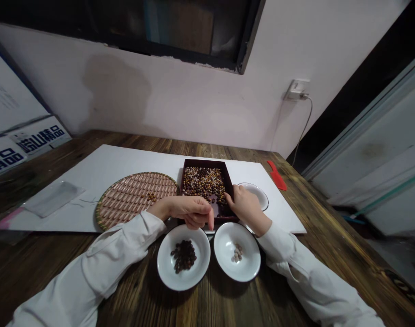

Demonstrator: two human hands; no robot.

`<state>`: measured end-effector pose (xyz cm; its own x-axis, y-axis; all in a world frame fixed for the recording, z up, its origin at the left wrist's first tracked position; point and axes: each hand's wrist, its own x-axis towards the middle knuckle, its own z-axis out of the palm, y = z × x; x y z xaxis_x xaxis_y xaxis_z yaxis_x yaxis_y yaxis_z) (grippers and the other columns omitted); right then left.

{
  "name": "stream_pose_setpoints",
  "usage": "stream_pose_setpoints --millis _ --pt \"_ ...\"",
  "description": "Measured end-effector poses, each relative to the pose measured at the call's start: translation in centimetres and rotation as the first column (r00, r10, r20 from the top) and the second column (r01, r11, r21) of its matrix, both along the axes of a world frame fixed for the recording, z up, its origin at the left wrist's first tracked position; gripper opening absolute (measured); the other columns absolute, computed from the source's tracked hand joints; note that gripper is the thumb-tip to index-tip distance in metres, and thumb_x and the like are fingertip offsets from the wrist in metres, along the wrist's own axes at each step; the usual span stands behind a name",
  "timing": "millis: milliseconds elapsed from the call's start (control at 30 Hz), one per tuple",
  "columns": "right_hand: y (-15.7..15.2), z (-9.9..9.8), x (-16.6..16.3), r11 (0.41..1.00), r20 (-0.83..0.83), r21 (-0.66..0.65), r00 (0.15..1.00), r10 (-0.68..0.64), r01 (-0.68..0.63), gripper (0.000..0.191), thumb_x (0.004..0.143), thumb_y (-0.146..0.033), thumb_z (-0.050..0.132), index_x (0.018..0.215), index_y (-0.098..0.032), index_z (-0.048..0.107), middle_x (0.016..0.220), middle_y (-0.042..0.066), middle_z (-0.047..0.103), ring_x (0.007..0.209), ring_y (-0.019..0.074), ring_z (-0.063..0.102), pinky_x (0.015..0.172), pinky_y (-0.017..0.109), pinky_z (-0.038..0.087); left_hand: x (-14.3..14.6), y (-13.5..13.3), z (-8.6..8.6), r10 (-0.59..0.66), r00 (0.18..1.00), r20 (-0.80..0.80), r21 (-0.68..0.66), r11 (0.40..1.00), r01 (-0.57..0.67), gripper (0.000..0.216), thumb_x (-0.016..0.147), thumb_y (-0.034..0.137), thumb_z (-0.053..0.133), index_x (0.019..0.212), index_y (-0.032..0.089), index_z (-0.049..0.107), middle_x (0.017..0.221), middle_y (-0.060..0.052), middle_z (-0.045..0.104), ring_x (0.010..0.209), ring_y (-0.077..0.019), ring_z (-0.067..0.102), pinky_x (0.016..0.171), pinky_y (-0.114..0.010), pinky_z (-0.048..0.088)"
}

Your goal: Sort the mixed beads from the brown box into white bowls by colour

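Well, a wooden table (207, 313) bore a white board (139, 159), woven tray (121, 200), dark box (205, 163) and, nearer, two white bowls (202, 254). The left hand (190, 210) hung curled, the right hand (246, 204) bent at the box's right wall; whether either pinched anything, I couldn't tell. Mixed beads (202, 177) lay in the box, dark and pale ones in separate bowls.

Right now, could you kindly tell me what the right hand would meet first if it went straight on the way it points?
Most likely the beads in the dark box, just beyond the right hand, though depth is unclear.
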<state>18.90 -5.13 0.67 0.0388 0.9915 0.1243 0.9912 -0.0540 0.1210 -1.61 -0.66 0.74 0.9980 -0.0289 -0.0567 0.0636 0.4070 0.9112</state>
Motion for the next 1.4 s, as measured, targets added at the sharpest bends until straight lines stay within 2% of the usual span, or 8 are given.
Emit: stream_pose_setpoints --millis 267,467,567,667,833,1000,1400 --pt "-0.05 -0.10 0.11 1.000 -0.002 0.015 1.000 0.006 -0.006 0.032 0.098 -0.043 0.039 0.104 -0.015 0.054 0.098 0.010 0.066 0.083 0.0219 0.067 0.056 0.028 0.037 0.06 -0.30 0.45 -0.008 0.999 -0.033 -0.012 1.000 0.008 0.044 0.083 0.054 0.061 0.080 0.012 0.072 0.047 0.009 0.017 0.041 -0.0052 0.012 0.039 -0.020 0.013" --pt "0.00 -0.09 0.04 1.000 -0.004 0.010 1.000 -0.007 0.007 0.034 0.098 -0.044 0.039 0.105 -0.015 0.054 0.098 0.010 0.066 0.082 0.0228 0.068 0.055 0.028 0.038 0.40 0.11 0.14 -0.009 0.999 -0.045 -0.104 0.995 0.004 0.052 0.092 0.055 0.045 0.088 0.010 0.071 0.052 0.008 0.015 0.044 -0.0070 0.011 0.040 -0.021 0.014" --pt "0.01 -0.11 0.07 1.000 -0.002 0.007 1.000 -0.011 0.011 0.034 0.098 -0.044 0.039 0.105 -0.015 0.054 0.099 0.011 0.066 0.082 0.0228 0.068 0.055 0.028 0.038 0.45 0.30 0.11 -0.019 0.999 -0.048 -0.142 0.990 0.012 0.044 0.092 0.044 0.045 0.091 0.009 0.070 0.054 0.008 0.017 0.046 -0.0077 0.014 0.042 -0.022 0.016" --pt "0.03 -0.16 0.12 1.000 -0.005 0.008 1.000 -0.008 0.009 0.033 0.098 -0.044 0.039 0.105 -0.015 0.054 0.098 0.010 0.066 0.082 0.0228 0.068 0.055 0.028 0.038 0.41 0.36 0.05 -0.011 0.999 -0.042 -0.107 0.994 0.006 0.032 0.088 0.031 0.048 0.098 0.009 0.069 0.057 0.007 0.019 0.048 -0.0078 0.015 0.044 -0.022 0.018" --pt "0.04 -0.19 0.14 0.999 0.002 0.036 1.000 -0.003 0.003 0.033 0.098 -0.044 0.040 0.103 -0.015 0.055 0.096 0.009 0.067 0.081 0.0229 0.068 0.054 0.028 0.036 0.30 0.16 0.03 0.018 0.999 -0.044 -0.036 0.999 -0.020 0.030 0.090 0.025 0.048 0.113 0.012 0.064 0.060 0.007 0.021 0.050 -0.0077 0.016 0.045 -0.021 0.018" --pt "0.07 -0.25 0.09 1.000 0.012 0.028 1.000 -0.003 0.002 0.034 0.098 -0.044 0.039 0.103 -0.015 0.055 0.097 0.009 0.067 0.080 0.0227 0.068 0.054 0.027 0.036 0.16 -0.06 0.17 0.072 0.995 -0.064 -0.046 0.996 -0.075 0.019 0.091 0.023 0.051 0.108 0.018 0.059 0.060 0.007 0.025 0.050 -0.0072 0.021 0.046 -0.019 0.022" --pt "0.09 -0.22 0.13 1.000 0.010 0.012 1.000 -0.005 0.005 0.034 0.098 -0.044 0.039 0.104 -0.014 0.054 0.099 0.010 0.066 0.082 0.0229 0.068 0.054 0.027 0.038 0.16 -0.02 -0.21 0.060 0.998 -0.024 -0.084 0.994 -0.062 0.014 0.094 0.033 0.052 0.098 0.020 0.053 0.055 0.009 0.026 0.045 -0.0064 0.018 0.043 -0.017 0.021"
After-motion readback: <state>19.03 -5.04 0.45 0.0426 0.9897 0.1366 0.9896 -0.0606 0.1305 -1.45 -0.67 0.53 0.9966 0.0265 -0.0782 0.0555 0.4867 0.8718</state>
